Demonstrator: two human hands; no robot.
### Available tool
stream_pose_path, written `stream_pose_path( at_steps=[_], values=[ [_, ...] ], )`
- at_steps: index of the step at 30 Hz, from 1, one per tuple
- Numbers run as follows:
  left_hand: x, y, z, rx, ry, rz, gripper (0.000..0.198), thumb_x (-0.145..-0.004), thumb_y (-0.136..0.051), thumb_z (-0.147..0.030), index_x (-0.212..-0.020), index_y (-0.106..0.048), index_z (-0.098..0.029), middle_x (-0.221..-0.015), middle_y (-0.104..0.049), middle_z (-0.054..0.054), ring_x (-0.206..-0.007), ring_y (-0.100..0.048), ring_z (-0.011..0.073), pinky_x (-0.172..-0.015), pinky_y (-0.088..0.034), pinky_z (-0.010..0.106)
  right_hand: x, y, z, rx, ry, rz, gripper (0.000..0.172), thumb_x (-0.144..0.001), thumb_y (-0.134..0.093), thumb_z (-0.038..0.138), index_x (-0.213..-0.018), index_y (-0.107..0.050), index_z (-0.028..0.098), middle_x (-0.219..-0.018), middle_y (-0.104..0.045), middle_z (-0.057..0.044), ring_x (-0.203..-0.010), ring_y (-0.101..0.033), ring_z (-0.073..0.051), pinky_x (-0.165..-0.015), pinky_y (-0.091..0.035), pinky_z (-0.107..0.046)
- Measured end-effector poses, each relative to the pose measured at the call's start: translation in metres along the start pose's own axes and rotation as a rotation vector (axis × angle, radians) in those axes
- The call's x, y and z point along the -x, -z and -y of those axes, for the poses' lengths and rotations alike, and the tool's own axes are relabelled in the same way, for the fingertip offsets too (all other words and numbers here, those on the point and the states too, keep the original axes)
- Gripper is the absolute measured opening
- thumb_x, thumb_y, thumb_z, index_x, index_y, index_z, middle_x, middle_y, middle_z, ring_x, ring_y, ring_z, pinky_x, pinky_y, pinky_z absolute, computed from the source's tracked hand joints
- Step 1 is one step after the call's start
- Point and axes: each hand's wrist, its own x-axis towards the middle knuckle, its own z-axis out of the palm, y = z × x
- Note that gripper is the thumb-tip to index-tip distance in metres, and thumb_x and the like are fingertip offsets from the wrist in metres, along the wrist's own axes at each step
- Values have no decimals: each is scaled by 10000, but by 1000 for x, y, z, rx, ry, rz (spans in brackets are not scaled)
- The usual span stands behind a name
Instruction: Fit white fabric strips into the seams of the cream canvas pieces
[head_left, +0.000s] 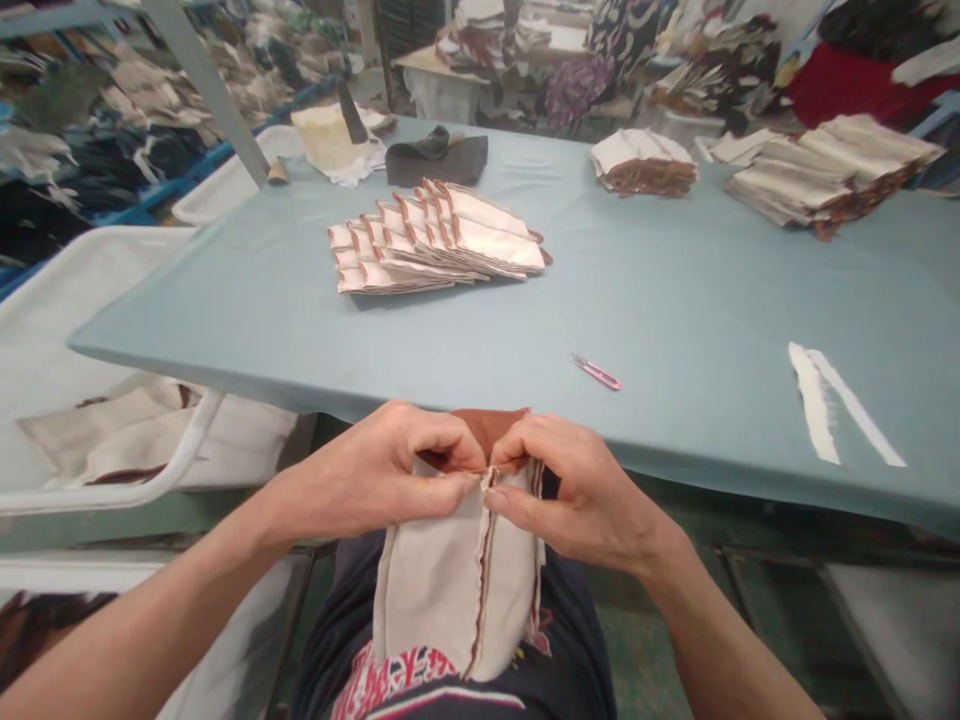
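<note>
A cream sewn fabric piece (435,570) with a brown seam down its middle hangs in front of my body, below the table edge. Brown material shows at its top, between my hands. My left hand (420,460) pinches the upper edge just left of the seam. On the other side, my right hand (555,480) pinches the same edge, thumb against the seam. Both thumbs lie on the cream side, with the fingertips partly hidden behind the edge. Pink-handled thread snips (598,372) lie on the table beyond my right hand.
The blue-green table (697,330) carries a fanned stack of cream pieces (442,235), two more stacks (645,160) at the back right, dark folded fabric (437,158) and white strips (814,405). A white bin (202,425) with fabric stands at the left.
</note>
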Motion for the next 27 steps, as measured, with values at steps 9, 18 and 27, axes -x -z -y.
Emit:
stream_pose_path(
  at_steps=[9,18,27],
  values=[
    [-6,14,9,308,83,176,157,-910,-627,-220,-831,-701,-106,-713,-569,-33,-637,-441,83,-559,-360,188,-7,-6,-9,-303,-45,51,108,-941,-648,190,-838,-617,205,-788,-660,6,-728,-581,-142,-718,-449,-283],
    [3,11,16,-121,-166,-55,125,-884,-614,-59,-876,-713,-136,-731,-695,-44,-616,-573,65,-602,-385,179,-11,-13,-16,-318,-85,96,121,-962,-660,216,-844,-646,197,-797,-681,-1,-728,-593,-145,-738,-446,-296],
    [9,4,17,-440,-267,-188,169,-881,-549,-68,-798,-674,-143,-666,-662,-2,-581,-556,114,-584,-357,253,-18,-21,-5,-182,-77,48,154,-942,-605,168,-793,-606,206,-724,-655,11,-654,-557,-134,-677,-439,-287]
  ],
)
